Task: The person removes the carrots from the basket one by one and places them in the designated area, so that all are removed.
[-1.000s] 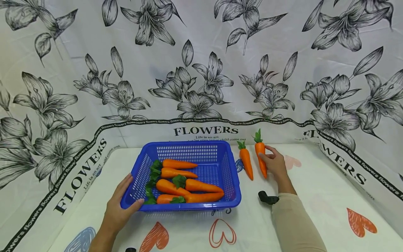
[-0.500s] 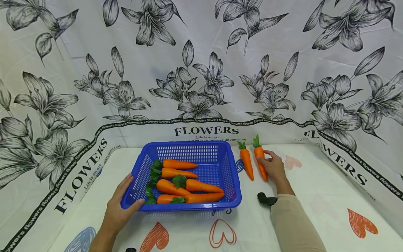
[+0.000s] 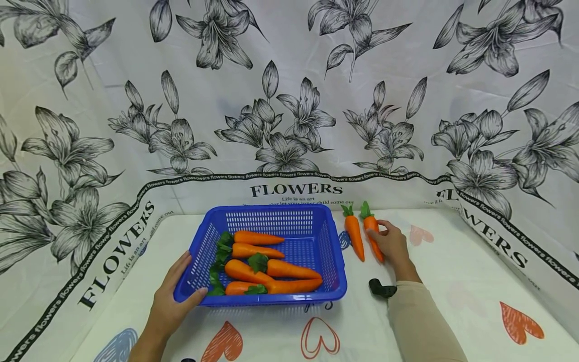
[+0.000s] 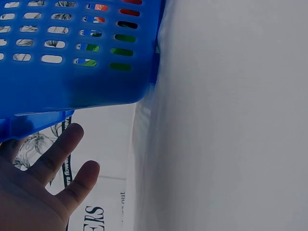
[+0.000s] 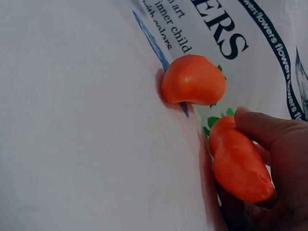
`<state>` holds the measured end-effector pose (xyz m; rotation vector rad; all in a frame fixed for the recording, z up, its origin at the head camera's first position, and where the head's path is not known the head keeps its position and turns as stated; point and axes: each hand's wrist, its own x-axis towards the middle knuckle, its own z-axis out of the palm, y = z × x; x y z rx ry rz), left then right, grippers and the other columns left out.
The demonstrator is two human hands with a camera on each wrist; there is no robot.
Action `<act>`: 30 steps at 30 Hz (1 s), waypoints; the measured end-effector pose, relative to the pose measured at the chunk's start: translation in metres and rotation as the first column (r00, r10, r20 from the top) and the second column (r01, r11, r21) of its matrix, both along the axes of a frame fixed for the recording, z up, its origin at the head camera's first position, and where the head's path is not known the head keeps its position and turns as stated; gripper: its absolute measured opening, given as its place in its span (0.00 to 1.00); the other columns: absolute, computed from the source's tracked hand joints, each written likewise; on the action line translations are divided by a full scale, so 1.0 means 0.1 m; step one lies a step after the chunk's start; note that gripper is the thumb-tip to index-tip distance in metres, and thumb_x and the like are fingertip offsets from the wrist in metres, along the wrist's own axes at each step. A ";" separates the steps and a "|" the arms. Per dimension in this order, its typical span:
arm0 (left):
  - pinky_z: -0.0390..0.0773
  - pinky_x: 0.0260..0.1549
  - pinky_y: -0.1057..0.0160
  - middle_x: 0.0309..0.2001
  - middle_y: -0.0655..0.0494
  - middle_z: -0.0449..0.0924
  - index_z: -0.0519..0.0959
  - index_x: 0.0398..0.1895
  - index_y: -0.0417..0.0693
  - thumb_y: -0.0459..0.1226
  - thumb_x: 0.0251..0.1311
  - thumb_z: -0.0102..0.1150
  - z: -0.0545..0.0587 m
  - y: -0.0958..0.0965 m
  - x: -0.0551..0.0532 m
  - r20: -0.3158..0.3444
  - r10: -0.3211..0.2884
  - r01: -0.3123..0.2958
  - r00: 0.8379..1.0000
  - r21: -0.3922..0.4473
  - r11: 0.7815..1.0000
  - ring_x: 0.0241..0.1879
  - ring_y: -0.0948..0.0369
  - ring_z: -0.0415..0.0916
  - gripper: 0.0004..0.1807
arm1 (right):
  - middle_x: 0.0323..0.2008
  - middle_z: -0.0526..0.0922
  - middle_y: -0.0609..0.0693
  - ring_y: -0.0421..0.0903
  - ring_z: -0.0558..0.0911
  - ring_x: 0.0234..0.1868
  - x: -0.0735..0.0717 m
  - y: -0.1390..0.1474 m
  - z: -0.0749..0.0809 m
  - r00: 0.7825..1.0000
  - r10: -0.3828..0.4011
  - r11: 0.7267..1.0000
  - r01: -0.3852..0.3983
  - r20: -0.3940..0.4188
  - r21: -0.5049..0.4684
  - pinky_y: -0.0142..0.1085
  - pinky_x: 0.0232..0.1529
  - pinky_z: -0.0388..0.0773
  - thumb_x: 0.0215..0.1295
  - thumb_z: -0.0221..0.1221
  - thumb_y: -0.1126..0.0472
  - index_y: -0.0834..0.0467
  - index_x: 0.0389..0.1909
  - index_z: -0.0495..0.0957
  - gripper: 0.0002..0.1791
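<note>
My left hand (image 3: 169,296) rests against the left front corner of a blue plastic basket (image 3: 271,298), its thumb at the front rim. In the left wrist view, spread fingers (image 4: 79,185) show below the basket's rim. Several orange carrots (image 3: 258,250) with green tops lie inside the basket, mostly pointing right. Right of the basket, my right hand (image 3: 392,246) pinches a carrot (image 3: 372,229) between thumb and fingers, its leafy end pointing away from me. A second carrot (image 3: 354,236) lies just left of the held one, apart from it in the right wrist view.
A white cloth with printed hearts (image 3: 520,322) covers the table. A flower-printed curtain (image 3: 289,115) hangs behind and at both sides. A black device (image 3: 382,288) sits at my right wrist, by the beige sleeve (image 3: 420,322).
The carrot in my right hand has come slightly nearer to me and its leafy end has tilted left, closer to the other carrot. My left hand and the basket stay put.
</note>
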<state>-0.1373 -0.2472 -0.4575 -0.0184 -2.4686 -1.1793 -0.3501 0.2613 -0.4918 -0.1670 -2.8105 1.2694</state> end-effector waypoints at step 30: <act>0.63 0.51 0.29 0.74 0.55 0.52 0.59 0.74 0.53 0.43 0.53 0.68 0.00 -0.01 -0.01 0.020 0.008 -0.008 1.000 0.003 1.000 0.67 0.40 0.54 0.45 | 0.50 0.77 0.65 0.58 0.77 0.41 0.01 -0.03 0.05 0.999 -0.038 0.995 0.038 0.003 0.088 0.47 0.40 0.78 0.64 0.60 0.43 0.57 0.70 0.63 0.39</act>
